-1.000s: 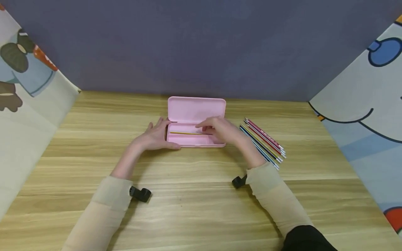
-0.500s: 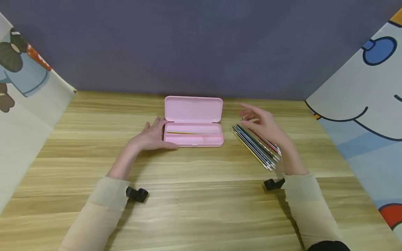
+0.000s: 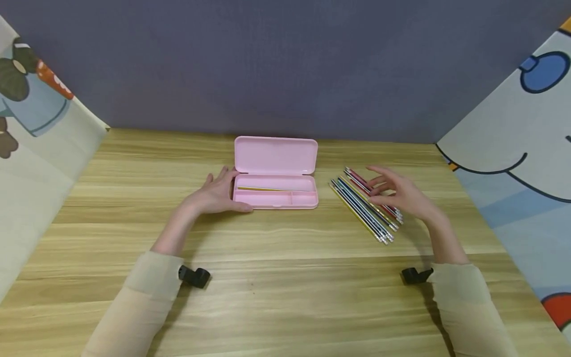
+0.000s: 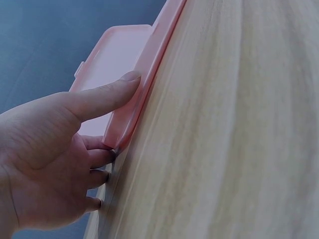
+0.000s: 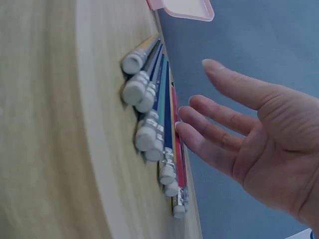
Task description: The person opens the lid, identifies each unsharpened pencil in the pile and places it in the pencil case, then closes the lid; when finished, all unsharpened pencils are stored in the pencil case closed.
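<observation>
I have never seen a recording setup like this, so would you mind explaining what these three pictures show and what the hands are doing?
No machine here: a person works with two bare hands, wearing three cameras. The wide picture comes from the head, looking down at a wooden table. The other two come from small black cameras strapped at each wrist.

On the table lies an open pink pencil case with one yellow pencil inside. To its right lies a row of loose pencils.

The left hand rests against the case's left end; the left wrist view shows its thumb along the edge and the fingers at the end, steadying rather than a firm grip. The right hand is open over the loose pencils, fingertips close to them, holding nothing.
</observation>
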The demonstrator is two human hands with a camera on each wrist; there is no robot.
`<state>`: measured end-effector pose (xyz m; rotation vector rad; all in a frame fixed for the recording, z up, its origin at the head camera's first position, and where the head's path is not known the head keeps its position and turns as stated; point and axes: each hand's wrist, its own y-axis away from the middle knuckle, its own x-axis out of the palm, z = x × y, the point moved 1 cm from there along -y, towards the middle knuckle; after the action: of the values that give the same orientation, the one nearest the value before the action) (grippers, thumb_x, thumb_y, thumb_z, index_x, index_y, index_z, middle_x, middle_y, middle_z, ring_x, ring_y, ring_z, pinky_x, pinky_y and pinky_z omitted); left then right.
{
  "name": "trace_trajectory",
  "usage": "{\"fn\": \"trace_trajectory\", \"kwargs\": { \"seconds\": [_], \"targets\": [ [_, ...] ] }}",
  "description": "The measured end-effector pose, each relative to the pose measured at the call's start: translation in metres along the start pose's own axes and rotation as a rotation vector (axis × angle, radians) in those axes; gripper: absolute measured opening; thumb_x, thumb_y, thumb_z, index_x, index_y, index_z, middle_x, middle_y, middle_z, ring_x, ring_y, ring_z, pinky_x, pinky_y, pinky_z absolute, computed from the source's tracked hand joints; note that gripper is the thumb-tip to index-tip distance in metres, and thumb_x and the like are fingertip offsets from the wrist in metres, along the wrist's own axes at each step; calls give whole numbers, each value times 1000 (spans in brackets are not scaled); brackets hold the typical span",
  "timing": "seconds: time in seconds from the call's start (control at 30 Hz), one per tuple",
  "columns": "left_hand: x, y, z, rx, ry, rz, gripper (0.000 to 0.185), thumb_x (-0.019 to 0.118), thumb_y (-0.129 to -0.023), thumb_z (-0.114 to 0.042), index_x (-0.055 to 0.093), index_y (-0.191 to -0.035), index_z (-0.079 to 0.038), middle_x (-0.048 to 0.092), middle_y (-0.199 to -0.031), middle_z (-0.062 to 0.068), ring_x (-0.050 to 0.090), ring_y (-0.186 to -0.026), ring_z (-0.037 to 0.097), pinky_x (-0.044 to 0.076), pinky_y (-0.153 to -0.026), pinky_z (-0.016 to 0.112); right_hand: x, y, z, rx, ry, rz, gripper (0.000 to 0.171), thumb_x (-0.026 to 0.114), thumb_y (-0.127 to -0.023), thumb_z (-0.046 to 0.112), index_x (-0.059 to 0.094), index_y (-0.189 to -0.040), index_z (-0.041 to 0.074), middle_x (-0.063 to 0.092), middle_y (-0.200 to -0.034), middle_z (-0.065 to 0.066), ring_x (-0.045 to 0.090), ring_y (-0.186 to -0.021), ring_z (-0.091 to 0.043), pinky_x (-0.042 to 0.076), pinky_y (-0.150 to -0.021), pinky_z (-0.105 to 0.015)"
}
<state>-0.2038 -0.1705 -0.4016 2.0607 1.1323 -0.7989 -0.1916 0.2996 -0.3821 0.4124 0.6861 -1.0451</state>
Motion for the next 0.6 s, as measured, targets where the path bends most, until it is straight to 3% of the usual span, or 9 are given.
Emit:
{"fn": "trace_trajectory", "kwargs": {
  "seconds": [0.17, 0.4, 0.6],
  "targets": [
    [0, 0, 0, -3, 3, -1, 105, 80, -84, -50, 24, -159, -5, 14, -171, 28, -3, -161, 43, -7, -130, 65, 2, -1, 2, -11, 35, 35, 86, 79, -88, 4, 33, -160, 9, 67, -129, -24, 72, -104, -32, 63, -85, -26],
    [1, -2, 1, 8, -2, -4, 105, 81, -83, -51, 25, -159, -5, 17, -170, 27, -2, -161, 43, -6, -130, 65, 4, 0, 4, 52, 70, 61, 87, 81, -86, 5, 34, -160, 7, 66, -132, -25, 69, -111, -42, 64, -85, -34],
    [1, -2, 2, 9, 2, -3, 104, 81, -83, -49, 26, -159, -5, 18, -170, 26, -2, -161, 44, -7, -130, 65, 10, -3, 3, 85, 149, 73, 86, 84, -84, 8, 40, -158, 12, 68, -133, -18, 69, -112, -36, 63, -87, -37]
  ]
}}
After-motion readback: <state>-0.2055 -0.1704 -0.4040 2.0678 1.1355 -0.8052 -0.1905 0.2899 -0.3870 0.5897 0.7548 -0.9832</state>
